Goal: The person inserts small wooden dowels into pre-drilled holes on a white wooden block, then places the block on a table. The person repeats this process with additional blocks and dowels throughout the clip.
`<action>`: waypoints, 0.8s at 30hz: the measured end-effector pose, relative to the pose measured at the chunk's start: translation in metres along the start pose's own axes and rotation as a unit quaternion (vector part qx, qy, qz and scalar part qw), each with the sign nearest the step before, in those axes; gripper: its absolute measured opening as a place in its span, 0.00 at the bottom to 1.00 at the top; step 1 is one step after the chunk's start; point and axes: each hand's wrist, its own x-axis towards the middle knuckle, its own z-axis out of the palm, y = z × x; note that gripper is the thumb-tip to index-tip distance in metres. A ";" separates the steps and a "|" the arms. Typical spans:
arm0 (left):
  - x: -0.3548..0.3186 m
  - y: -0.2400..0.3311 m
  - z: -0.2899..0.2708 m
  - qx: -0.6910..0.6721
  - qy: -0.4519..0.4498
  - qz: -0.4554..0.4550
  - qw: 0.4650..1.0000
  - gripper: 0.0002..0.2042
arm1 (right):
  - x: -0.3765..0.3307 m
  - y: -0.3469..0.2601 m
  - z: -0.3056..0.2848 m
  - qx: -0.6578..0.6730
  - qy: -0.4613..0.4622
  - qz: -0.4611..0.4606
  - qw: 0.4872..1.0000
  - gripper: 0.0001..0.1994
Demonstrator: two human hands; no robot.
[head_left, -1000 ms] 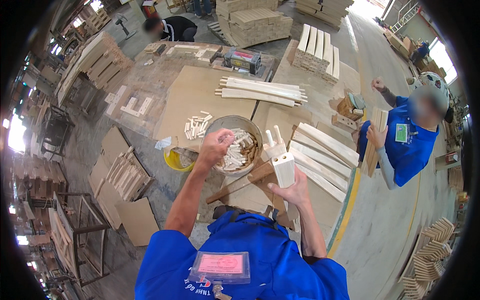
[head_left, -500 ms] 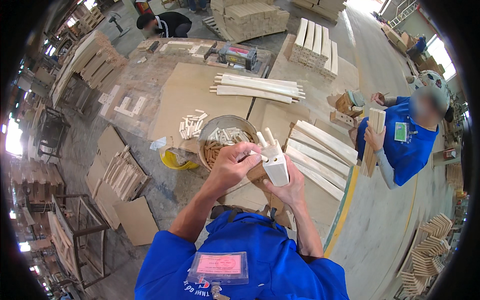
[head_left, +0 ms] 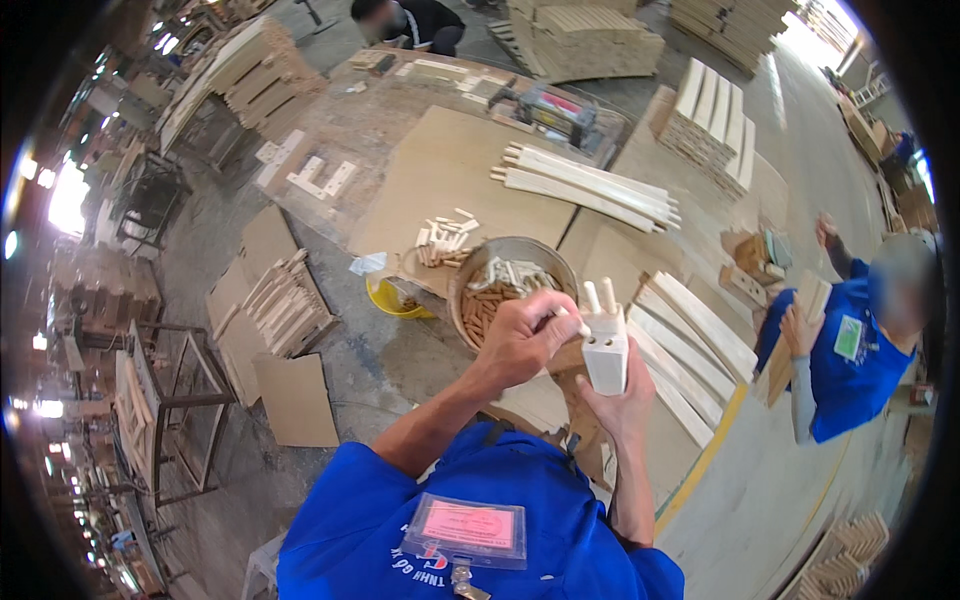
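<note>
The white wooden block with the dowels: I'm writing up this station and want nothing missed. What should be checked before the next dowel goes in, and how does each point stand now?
1. White wooden block gripped firmly: ok, the right hand wraps its lower part.
2. Block upright, holed face visible: ok, dark holes show on the near face.
3. Dowels already seated: ok, two dowels stand out of the top.
4. Dowel in the left hand lined up with a hole: cannot tell, the fingers hide the tip.
5. Dowel supply in reach: ok, the round bowl of dowels sits just behind the hands.
6. Co-worker clear of the work: ok, standing apart to the right.
</note>
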 end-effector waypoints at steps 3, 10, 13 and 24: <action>0.031 -0.004 -0.034 -0.074 0.167 0.035 0.983 0.04 | 0.002 0.009 0.000 0.002 0.007 0.022 1.000 0.46; 0.087 -0.174 -0.210 0.105 0.278 -0.091 0.950 0.05 | 0.015 0.004 -0.009 0.018 -0.066 0.013 0.998 0.45; 0.099 -0.190 -0.205 0.283 0.271 -0.103 0.914 0.05 | 0.013 0.010 -0.010 0.015 -0.057 0.016 0.998 0.45; 0.071 -0.133 -0.080 0.657 -0.313 -0.018 0.686 0.09 | -0.001 0.004 -0.012 0.007 -0.058 0.037 0.998 0.48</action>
